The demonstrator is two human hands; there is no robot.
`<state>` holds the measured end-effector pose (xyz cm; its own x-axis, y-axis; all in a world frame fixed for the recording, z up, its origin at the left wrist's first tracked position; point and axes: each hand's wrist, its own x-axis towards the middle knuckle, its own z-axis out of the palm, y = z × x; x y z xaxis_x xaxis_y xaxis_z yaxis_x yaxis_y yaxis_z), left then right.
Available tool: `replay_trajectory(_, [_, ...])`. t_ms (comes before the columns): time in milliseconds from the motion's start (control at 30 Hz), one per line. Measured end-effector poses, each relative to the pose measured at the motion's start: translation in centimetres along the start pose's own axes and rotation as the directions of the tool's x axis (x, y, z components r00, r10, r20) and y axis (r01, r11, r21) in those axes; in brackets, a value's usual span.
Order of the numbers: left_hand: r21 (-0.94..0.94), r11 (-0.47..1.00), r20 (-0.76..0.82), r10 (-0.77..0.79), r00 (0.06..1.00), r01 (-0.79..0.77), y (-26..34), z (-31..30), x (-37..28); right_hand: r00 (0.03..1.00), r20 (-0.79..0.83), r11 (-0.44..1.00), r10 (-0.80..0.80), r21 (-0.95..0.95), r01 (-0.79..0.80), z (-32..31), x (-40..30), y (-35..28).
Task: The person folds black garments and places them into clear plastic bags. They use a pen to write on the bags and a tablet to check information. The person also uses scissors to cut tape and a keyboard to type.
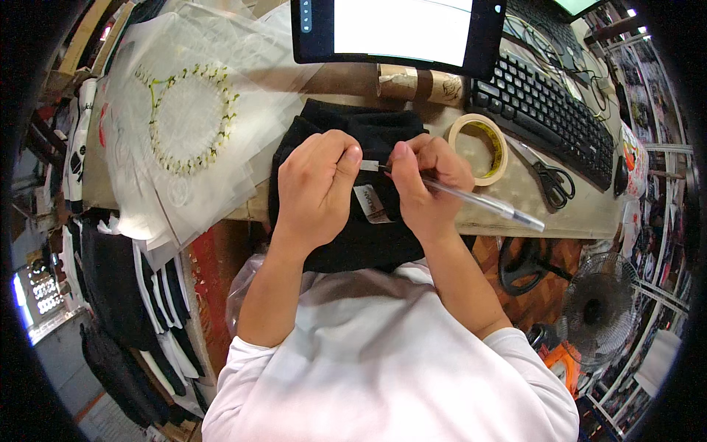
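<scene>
A folded black garment (pixel 359 243) lies at the table's front edge, against my white shirt. My left hand (pixel 317 190) is closed over it, its thumb and fingers pinching one end of a small white tag (pixel 369 165). In my right hand (pixel 433 185) is a slim tool with a clear plastic barrel (pixel 486 201), its dark thin tip at the tag's other end. Whether it is a pen or a seam ripper cannot be told. Below the tag, a larger white label with writing (pixel 372 204) shows on the black cloth.
Masking tape (pixel 479 149), black-handled scissors (pixel 555 185) and a black keyboard (pixel 544 116) sit to the right. A cardboard tube (pixel 420 85) and a lit tablet (pixel 403 27) are beyond the garment. Clear printed sheets (pixel 190 119) cover the left. A fan (pixel 596 306) stands at lower right.
</scene>
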<state>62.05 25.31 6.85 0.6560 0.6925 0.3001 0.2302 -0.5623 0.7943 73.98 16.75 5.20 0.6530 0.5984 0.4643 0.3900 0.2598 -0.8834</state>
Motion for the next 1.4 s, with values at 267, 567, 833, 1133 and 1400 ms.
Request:
replay_trajectory(267, [-0.022,0.999,-0.008,0.041,0.999,-0.041,-0.25,0.09,0.02,0.993,0.094,0.994,-0.076,-0.068,0.082,0.24,0.1,0.26])
replay_trajectory(567, [-0.021,0.998,-0.024,0.058,0.998,-0.058,-0.54,0.3,-0.04,0.992,0.088,0.992,-0.092,-0.083,0.1,0.53,0.05,0.44])
replay_trajectory(833, [-0.006,0.998,-0.023,0.07,0.997,-0.07,-0.63,0.3,-0.07,0.996,0.084,1.0,-0.023,-0.008,0.024,0.64,0.13,0.03])
replay_trajectory(1133, [-0.008,0.998,-0.022,0.061,0.998,-0.061,-0.55,0.24,-0.08,0.997,0.082,0.998,-0.011,-0.053,0.015,0.58,0.22,-0.04])
replay_trajectory(1400, [0.004,0.999,-0.01,0.041,0.999,-0.041,-0.33,0.26,0.0,0.994,0.105,0.999,-0.004,-0.045,0.009,0.31,0.23,0.11])
